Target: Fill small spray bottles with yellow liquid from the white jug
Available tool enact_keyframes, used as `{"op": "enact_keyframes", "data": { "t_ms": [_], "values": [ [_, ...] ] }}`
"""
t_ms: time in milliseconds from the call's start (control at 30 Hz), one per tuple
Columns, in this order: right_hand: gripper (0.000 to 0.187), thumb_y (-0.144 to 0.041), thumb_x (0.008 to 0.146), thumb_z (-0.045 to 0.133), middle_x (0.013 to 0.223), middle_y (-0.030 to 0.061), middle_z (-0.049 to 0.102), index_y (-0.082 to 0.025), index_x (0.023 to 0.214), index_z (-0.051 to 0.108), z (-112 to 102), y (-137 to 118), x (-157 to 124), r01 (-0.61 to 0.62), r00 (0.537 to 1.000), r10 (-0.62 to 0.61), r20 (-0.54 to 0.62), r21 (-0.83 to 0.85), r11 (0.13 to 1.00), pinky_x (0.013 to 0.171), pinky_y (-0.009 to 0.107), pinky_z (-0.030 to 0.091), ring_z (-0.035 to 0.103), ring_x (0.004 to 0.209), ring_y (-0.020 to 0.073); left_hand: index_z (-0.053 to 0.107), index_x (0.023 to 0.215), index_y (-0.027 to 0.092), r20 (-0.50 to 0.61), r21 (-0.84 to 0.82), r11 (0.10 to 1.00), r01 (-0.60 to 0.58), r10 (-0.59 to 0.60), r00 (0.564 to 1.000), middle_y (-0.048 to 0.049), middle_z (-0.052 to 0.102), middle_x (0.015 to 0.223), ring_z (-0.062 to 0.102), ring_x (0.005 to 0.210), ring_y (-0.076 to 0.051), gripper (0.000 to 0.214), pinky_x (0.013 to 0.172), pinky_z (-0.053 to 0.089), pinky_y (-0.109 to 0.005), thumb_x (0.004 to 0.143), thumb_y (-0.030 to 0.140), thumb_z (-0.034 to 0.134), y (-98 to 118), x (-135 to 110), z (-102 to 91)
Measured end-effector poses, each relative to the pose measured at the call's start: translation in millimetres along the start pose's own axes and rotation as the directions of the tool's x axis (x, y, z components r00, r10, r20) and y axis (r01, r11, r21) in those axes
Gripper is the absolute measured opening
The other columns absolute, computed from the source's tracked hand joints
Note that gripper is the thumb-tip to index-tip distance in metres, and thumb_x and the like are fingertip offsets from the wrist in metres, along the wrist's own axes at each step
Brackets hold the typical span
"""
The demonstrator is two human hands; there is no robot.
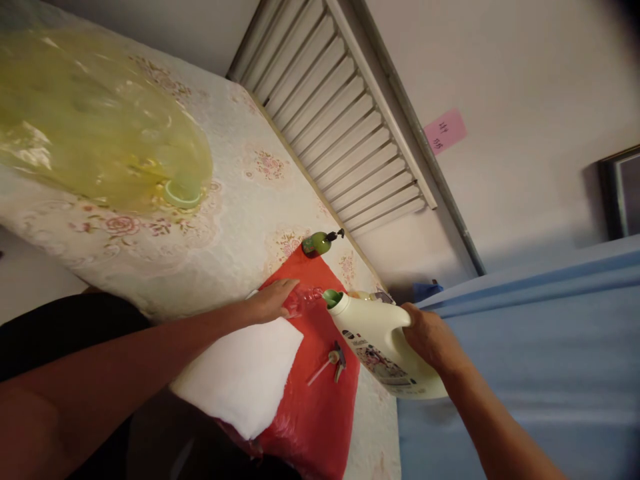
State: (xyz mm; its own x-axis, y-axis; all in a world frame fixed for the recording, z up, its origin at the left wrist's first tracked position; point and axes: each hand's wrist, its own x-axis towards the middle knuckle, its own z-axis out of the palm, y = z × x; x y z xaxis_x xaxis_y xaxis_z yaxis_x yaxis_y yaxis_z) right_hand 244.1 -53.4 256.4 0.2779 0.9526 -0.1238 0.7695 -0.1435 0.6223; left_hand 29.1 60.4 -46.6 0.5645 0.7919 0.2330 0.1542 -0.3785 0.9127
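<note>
My right hand [431, 337] grips the handle of a large cream detergent jug [383, 347], tilted with its green spout [332, 297] pointing left. My left hand [273, 300] is wrapped around a small clear bottle [303, 301] whose mouth sits just below the spout. Both are above a red plastic sheet [315, 407] on a floral tablecloth [240, 220]. A pump sprayer head with its tube [331, 362] lies loose on the red sheet.
A white folded cloth [245, 373] lies on the red sheet under my left forearm. A small green pump bottle [320, 243] stands at the sheet's far end. A yellow-green translucent plastic bag [95, 113] covers the table's left. Blue fabric [530, 360] lies at right, louvred shutter [340, 113] behind.
</note>
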Motion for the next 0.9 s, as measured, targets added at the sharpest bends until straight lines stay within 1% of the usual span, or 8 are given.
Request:
{"op": "enact_keyframes", "data": {
  "t_ms": [67, 233, 333, 500, 667, 800, 900],
  "values": [
    [0.032, -0.011, 0.083, 0.046, 0.088, 0.0112, 0.074, -0.019, 0.108, 0.063, 0.3, 0.2, 0.3, 0.013, 1.0, -0.013, -0.003, 0.0, 1.0, 0.066, 0.027, 0.033, 0.068, 0.078, 0.0206, 0.042, 0.142, 0.019, 0.003, 0.004, 1.0, 0.001, -0.001, 1.0, -0.0165, 0.048, 0.148, 0.043, 0.137, -0.036, 0.08, 0.112, 0.039, -0.048, 0.067, 0.018, 0.072, 1.3, -0.3, -0.9],
    [0.031, -0.011, 0.082, 0.046, 0.087, 0.011, 0.074, -0.019, 0.107, 0.063, 0.0, -0.4, 0.5, -0.002, 1.0, 0.002, 0.004, -0.005, 1.0, 0.065, 0.027, 0.032, 0.068, 0.078, 0.0207, 0.043, 0.141, 0.02, 0.007, -0.002, 1.0, 0.017, -0.017, 1.0, -0.0161, 0.048, 0.147, 0.043, 0.137, -0.037, 0.079, 0.111, 0.04, -0.048, 0.069, 0.029, 0.075, 4.2, -1.1, -2.3],
    [0.029, -0.011, 0.083, 0.045, 0.087, 0.0102, 0.074, -0.019, 0.104, 0.064, -0.5, -0.6, 0.1, 0.013, 1.0, -0.013, -0.004, 0.012, 1.0, 0.066, 0.027, 0.033, 0.068, 0.078, 0.0203, 0.041, 0.143, 0.022, 0.008, -0.005, 1.0, 0.015, -0.015, 1.0, -0.0148, 0.048, 0.148, 0.043, 0.137, -0.036, 0.08, 0.111, 0.04, -0.049, 0.071, 0.033, 0.074, 2.8, -0.9, -1.3],
    [0.031, -0.01, 0.082, 0.045, 0.085, 0.0094, 0.073, -0.019, 0.105, 0.064, 0.3, 0.6, 0.6, 0.016, 1.0, -0.016, -0.004, 0.015, 1.0, 0.066, 0.027, 0.033, 0.067, 0.077, 0.0197, 0.042, 0.143, 0.018, 0.011, -0.02, 1.0, 0.014, -0.014, 1.0, -0.0171, 0.045, 0.149, 0.041, 0.139, -0.035, 0.08, 0.113, 0.038, -0.047, 0.07, 0.026, 0.074, 0.4, -0.5, -0.3],
    [0.031, -0.01, 0.081, 0.046, 0.086, 0.0094, 0.074, -0.02, 0.105, 0.064, 1.3, 1.5, 1.3, 0.009, 1.0, -0.008, -0.006, 0.024, 1.0, 0.065, 0.026, 0.033, 0.068, 0.077, 0.0199, 0.043, 0.141, 0.021, -0.005, -0.02, 1.0, 0.007, -0.007, 1.0, -0.0157, 0.049, 0.147, 0.045, 0.136, -0.036, 0.08, 0.111, 0.039, -0.048, 0.069, 0.032, 0.077, 1.5, -0.3, -0.7],
    [0.03, -0.01, 0.081, 0.046, 0.085, 0.0102, 0.074, -0.019, 0.104, 0.064, 0.7, 0.8, 1.1, 0.008, 1.0, -0.008, -0.005, 0.018, 1.0, 0.065, 0.027, 0.032, 0.068, 0.078, 0.0207, 0.043, 0.141, 0.02, 0.003, 0.004, 1.0, 0.003, -0.003, 1.0, -0.0168, 0.049, 0.147, 0.045, 0.136, -0.036, 0.079, 0.111, 0.04, -0.048, 0.07, 0.029, 0.076, 1.1, 0.0, -0.4],
    [0.032, -0.011, 0.081, 0.046, 0.086, 0.0109, 0.074, -0.019, 0.106, 0.064, 0.4, 0.5, 1.1, 0.002, 1.0, -0.002, -0.004, -0.003, 1.0, 0.065, 0.027, 0.032, 0.068, 0.078, 0.0219, 0.042, 0.141, 0.021, 0.002, 0.019, 1.0, 0.001, -0.001, 1.0, -0.0155, 0.048, 0.147, 0.045, 0.136, -0.035, 0.078, 0.11, 0.04, -0.048, 0.071, 0.026, 0.074, -0.4, 0.1, 0.8]
  ]
}}
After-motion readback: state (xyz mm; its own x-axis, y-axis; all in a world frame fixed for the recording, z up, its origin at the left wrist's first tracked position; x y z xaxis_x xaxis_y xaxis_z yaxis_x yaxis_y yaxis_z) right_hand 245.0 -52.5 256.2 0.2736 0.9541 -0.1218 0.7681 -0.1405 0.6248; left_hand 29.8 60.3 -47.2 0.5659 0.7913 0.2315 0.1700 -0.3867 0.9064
